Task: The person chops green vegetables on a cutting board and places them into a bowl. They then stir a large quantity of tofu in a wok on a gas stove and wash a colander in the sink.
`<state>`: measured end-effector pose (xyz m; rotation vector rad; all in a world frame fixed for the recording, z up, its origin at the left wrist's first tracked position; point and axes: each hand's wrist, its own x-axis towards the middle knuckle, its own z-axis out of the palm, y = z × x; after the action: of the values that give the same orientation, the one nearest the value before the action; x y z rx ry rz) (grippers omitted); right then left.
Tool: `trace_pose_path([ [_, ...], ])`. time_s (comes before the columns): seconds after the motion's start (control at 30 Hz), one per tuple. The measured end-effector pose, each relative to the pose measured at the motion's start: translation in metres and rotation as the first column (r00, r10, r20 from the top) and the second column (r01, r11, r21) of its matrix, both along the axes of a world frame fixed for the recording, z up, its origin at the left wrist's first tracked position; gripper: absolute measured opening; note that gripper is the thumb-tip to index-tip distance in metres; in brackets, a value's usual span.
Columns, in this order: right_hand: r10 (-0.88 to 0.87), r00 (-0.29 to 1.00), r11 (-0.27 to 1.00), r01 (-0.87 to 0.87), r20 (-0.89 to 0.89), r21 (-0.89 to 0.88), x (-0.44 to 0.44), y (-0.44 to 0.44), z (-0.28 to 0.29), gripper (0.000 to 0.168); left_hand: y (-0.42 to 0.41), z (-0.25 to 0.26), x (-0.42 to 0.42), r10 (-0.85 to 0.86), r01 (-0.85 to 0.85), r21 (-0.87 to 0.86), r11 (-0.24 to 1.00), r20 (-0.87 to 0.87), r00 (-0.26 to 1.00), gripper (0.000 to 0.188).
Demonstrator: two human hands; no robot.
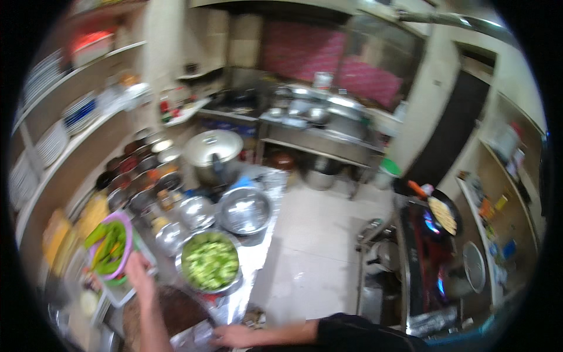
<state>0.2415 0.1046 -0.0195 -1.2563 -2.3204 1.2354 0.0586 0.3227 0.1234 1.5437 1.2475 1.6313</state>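
Observation:
My left hand [140, 267] reaches to the right rim of a purple plastic basket [128, 233] holding long green peppers [107, 246]. Blur hides whether its fingers grip the rim. Under the basket stands a white plastic tub [121, 298]. Low in the picture, my right hand [235, 336] is closed at the dark handle of a cleaver [193, 338], whose broad blade lies over the front of a brown chopping board [176, 306]. Beyond the board, a steel bowl [179, 259] is full of chopped green vegetable [210, 263].
Another steel bowl [244, 211], a large lidded pot [213, 147] and several seasoning containers [143, 180] crowd the steel counter [259, 251]. Across the tiled floor [303, 264], flames burn on a stove [418, 264] beneath a frying pan [453, 207] with food. Plates fill the left shelves [83, 136].

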Motion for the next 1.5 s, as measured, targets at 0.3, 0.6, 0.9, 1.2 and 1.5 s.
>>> trace_pose_path([
  [0.3, 0.321, 0.938, 0.828, -0.210, -0.133, 0.519, 0.066, 0.011, 0.013, 0.027, -0.012, 0.016, 0.070, -0.147, 0.156, -0.022, 0.988, 0.219, 0.964, 0.032],
  [0.6, -0.504, 0.851, 0.803, 0.525, -0.150, 0.282, 0.418, -0.034, 0.011, 0.023, 0.030, -0.129, 0.126, -0.060, 0.193, 0.136, 0.972, -0.650, 0.757, 0.049],
  [0.9, -0.992, 0.113, 0.108, 0.991, 0.064, -0.083, 0.598, -0.194, -0.079, 0.022, -0.024, -0.095, 0.419, -0.237, 0.328, -0.737, 0.591, 0.230, 0.944, 0.020],
  [1.2, -0.898, 0.018, -0.065, 0.983, 0.439, -0.173, 0.593, -0.275, -0.236, 0.029, 0.066, -0.165, 0.591, -0.099, 0.589, -0.794, 0.151, 0.581, 0.808, 0.032],
  [1.5, -0.815, -0.070, -0.292, 0.907, 0.575, -0.303, 0.707, -0.234, -0.238, 0.026, 0.263, -0.221, 0.782, -0.113, 0.734, -0.678, 0.030, 0.727, 0.677, 0.032],
])
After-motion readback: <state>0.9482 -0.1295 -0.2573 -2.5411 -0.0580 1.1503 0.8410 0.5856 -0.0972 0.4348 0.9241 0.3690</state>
